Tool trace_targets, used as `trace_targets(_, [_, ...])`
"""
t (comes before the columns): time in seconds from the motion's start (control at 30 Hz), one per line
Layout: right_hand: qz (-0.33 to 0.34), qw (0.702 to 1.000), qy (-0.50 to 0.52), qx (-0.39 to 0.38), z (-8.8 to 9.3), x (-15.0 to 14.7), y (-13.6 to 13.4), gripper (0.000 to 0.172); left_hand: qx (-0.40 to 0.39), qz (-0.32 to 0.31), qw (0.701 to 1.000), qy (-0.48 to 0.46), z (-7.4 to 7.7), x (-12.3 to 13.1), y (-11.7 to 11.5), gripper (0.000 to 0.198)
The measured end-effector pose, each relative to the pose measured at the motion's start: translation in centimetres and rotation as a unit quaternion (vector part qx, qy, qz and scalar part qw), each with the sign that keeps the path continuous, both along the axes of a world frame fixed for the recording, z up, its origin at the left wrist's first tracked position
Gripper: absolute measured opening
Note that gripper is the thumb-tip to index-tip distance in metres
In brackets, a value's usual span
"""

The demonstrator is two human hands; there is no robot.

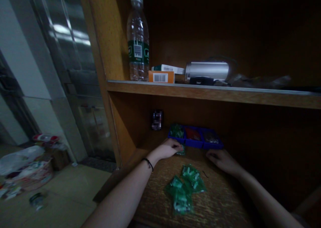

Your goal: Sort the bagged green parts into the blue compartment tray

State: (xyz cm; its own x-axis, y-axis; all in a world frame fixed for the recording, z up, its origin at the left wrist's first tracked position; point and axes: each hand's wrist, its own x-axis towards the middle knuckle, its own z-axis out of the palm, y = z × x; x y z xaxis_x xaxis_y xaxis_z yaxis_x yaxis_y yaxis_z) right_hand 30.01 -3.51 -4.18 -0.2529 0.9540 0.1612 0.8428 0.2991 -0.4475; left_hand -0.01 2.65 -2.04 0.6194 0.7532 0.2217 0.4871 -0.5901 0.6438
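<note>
My left hand (170, 149) reaches to the front of a blue three-part tray (194, 143), its fingers pinched on a small green plastic packet (181, 151) low against the wooden surface. Near the tray's right front corner rests my right hand (220, 159), its fingers curled in and nothing visible in them. Green packets fill the tray's left compartment, reddish ones the middle and dark brownish ones the right. Closer to me lie green bags (182, 198) with pale pieces inside, and another such bag (193, 178) touches them.
An upper shelf (213, 92) crosses above my hands. On it stand a plastic bottle (137, 37), an orange box (161, 77) and a silver cylinder (207, 70). A blurred dark object (157, 120) is behind the tray's left side. Bagged clutter (27, 167) lies on the floor at left.
</note>
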Motion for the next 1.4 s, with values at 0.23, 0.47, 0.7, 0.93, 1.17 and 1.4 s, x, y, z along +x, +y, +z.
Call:
trace_targets(0.23, [0.001,1.0,-0.006,-0.012,0.0,0.1,0.2,0.034,0.001,-0.005,1.0,-0.006,0.1,0.2,-0.1,0.026])
trace_targets(0.47, [0.006,1.0,-0.001,-0.006,0.0,0.0,0.2,0.031,0.068,0.092,0.986,-0.123,0.3,-0.9,1.4,0.018])
trace_targets(0.7, [0.005,1.0,0.002,0.004,-0.1,0.0,0.1,0.028,0.101,0.247,0.935,-0.231,-0.2,-3.1,5.1,0.018])
trace_targets(0.93, [0.01,1.0,-0.003,0.005,-0.3,0.2,0.3,0.028,0.176,0.232,0.955,-0.062,-1.6,-0.8,3.6,0.036])
trace_targets(1.17, [0.007,1.0,0.0,-0.001,-0.4,0.2,0.4,0.027,0.259,0.325,0.909,-0.019,-0.8,-0.9,3.1,0.043])
trace_targets(1.4, [0.004,1.0,0.001,-0.001,-0.6,0.2,0.5,0.027,0.263,0.304,0.915,0.024,-1.2,-0.5,2.9,0.048])
